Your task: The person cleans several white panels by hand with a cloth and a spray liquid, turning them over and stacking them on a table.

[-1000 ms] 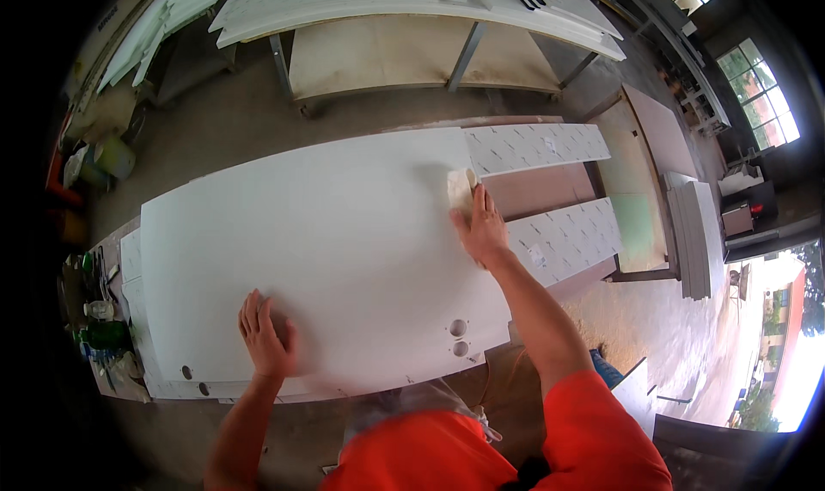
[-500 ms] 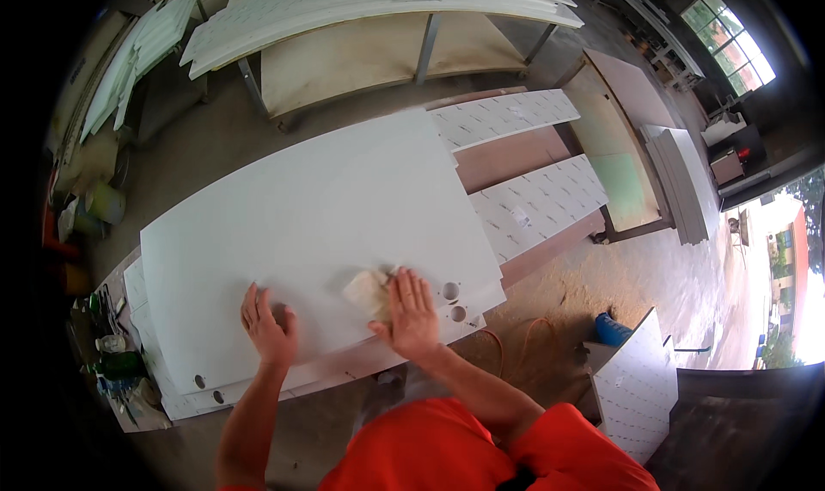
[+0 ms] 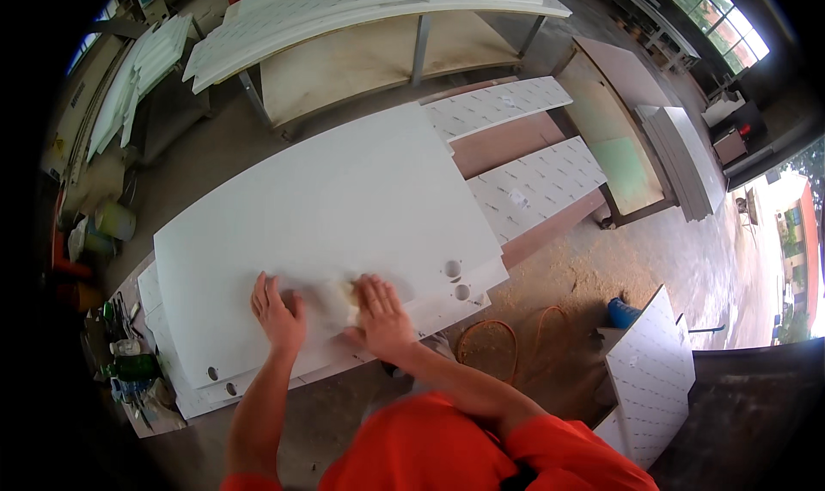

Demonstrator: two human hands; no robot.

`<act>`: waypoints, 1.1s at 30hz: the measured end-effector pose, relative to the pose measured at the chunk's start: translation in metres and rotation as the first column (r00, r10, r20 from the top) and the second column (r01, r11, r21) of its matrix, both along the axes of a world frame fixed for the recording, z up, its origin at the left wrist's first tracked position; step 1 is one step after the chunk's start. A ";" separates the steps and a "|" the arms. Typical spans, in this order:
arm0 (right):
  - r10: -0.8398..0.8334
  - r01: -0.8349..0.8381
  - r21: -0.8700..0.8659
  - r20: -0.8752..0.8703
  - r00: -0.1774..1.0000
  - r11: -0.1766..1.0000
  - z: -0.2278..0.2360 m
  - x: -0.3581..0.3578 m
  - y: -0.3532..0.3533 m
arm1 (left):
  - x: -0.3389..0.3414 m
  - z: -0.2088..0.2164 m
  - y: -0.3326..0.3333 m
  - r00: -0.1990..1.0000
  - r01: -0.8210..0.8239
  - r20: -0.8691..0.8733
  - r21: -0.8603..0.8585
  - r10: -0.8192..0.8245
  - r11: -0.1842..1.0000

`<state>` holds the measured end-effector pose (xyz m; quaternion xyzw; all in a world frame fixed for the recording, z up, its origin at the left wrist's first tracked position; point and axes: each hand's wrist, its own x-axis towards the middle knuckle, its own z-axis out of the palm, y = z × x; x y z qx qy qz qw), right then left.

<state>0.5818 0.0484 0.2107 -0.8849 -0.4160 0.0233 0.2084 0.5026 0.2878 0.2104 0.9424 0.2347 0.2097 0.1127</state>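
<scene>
A large white panel [image 3: 318, 190] lies flat in front of me, on top of other panels. Near its front edge, my right hand [image 3: 381, 319] presses a pale cream cloth [image 3: 347, 291] against the surface. The cloth is smeared by motion and partly hidden behind the fingers, which are held close together. To the left, my left hand [image 3: 279, 317] rests on the same panel with its fingers stretched out and nothing in it. Round holes [image 3: 453, 269] pierce the panel's near right corner, and smaller ones [image 3: 213, 374] its near left corner.
Film-covered strips [image 3: 541, 181] extend right of the panel. A table with white boards [image 3: 318, 22] stands beyond. Bottles and tools [image 3: 133, 366] crowd the left end. An orange hose [image 3: 488, 323] and sawdust lie on the floor, beside a leaning board [image 3: 655, 379].
My right hand has slid left across the panel with the cloth, closer to my left hand. My left hand keeps about the same spot. The whole view has shifted slightly.
</scene>
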 end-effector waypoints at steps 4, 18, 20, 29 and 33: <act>-0.181 0.195 -0.109 0.126 0.975 0.975 -0.007 0.052 -0.043 | -0.007 -0.006 0.005 0.999 -0.041 0.018 0.024 0.040 0.999; -0.431 0.435 -0.214 0.068 0.900 0.875 0.003 0.266 -0.052 | -0.001 0.006 0.003 0.999 -0.018 -0.044 -0.047 0.016 0.999; -0.396 0.408 -0.214 0.096 0.913 0.888 0.004 0.313 -0.017 | 0.000 0.008 0.005 0.998 -0.014 -0.058 -0.060 0.011 0.998; -0.323 0.330 -0.299 0.074 0.944 0.895 0.012 0.492 0.110 | 0.012 0.009 0.013 0.997 -0.026 -0.076 -0.082 0.019 0.996; -0.339 0.356 -0.313 0.110 0.934 0.880 0.008 0.473 0.125 | -0.001 0.008 0.009 0.995 -0.053 -0.088 -0.056 0.048 0.997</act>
